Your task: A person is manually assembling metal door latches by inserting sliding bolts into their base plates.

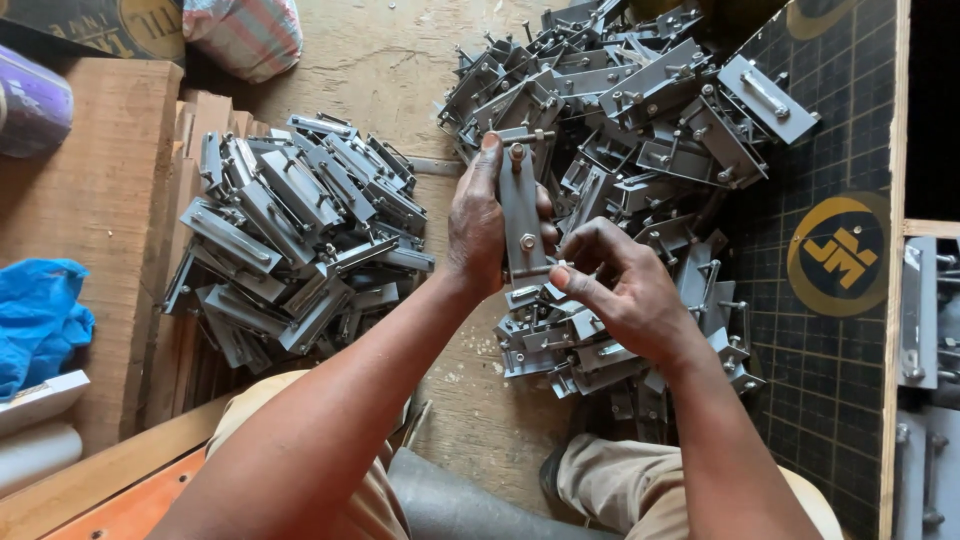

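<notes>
1. Where the person sat, the wooden floor (370,60) took most of the view, with a dark gridded mat (830,330) on the right side of it.
2. A big pile of grey metal brackets (640,110) lay at the top, reaching onto the mat, and its lower part ran down under the right hand.
3. A second heap of brackets (300,230), packed more neatly, lay to the left, against some wooden boards (100,200).
4. A blue cloth (38,318) was at the left edge, and a striped bag (245,35) at the top.
5. The left hand (478,225) was closed around one flat metal bracket (522,215), held upright between the two piles, above the floor, with the thumb near its top end.
6. The right hand (625,285) was narrow, the thumb and first fingers pinched at the lower end of that bracket; it seemed to hold a small part there, but I could not tell what.
7. A bolt (517,152) stood at the top of the held bracket and a nut (527,241) lower on its face.
8. I judged the bracket to be stiff and rather heavy for its size, with hard edges, not fragile; bare metal may slip, so the long sides are the best place to grip, away from the bolt.
</notes>
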